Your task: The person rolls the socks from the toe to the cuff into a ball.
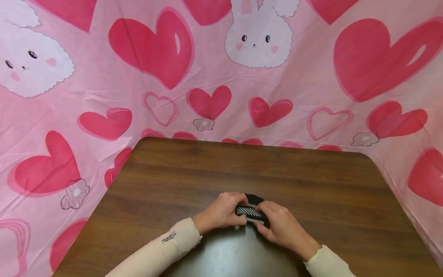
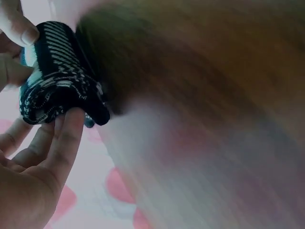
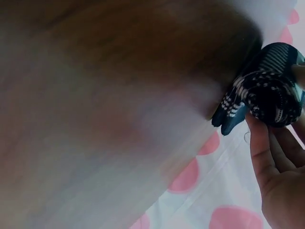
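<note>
A pair of black knit socks (image 1: 250, 211) with white diagonal stripes is partly rolled up on the table. My left hand (image 1: 226, 209) grips the left end of the roll, thumb on the near side and fingers over the far side. At the right end my right hand (image 1: 281, 224) holds it the same way. A flat black stretch of the socks lies beyond the roll, away from me. From the side, the wrist views show the spiral end of the rolled socks (image 2: 59, 71), and two unrolled layers stick out beside the rolled socks (image 3: 271, 95) in the right wrist view.
The brown wood-grain table (image 1: 194, 165) has rounded far corners. Behind it and along both sides hangs a pink cloth (image 1: 214, 50) printed with hearts and rabbits. Light reflects off the table's near part.
</note>
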A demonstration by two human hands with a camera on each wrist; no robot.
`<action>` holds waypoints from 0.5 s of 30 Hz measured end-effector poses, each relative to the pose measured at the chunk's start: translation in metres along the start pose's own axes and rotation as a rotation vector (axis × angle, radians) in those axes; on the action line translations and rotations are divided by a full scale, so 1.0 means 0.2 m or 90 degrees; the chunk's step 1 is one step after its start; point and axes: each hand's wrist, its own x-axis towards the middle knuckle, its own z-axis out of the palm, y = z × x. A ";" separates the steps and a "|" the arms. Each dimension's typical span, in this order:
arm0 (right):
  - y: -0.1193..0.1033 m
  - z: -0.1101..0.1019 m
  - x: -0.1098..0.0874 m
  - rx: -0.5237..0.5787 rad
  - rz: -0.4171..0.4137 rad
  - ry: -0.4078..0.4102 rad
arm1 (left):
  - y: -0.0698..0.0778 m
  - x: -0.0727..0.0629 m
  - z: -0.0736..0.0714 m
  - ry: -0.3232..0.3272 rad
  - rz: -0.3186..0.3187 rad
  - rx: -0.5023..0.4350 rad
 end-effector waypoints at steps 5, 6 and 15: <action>0.00 -0.01 0.00 0.065 0.074 -0.019 | -0.01 0.01 0.00 0.003 -0.089 -0.079; 0.01 -0.01 0.00 0.074 0.083 -0.020 | -0.01 0.01 0.00 0.006 -0.098 -0.085; 0.04 0.01 0.02 0.115 0.126 -0.021 | -0.03 0.04 0.00 -0.005 -0.157 -0.143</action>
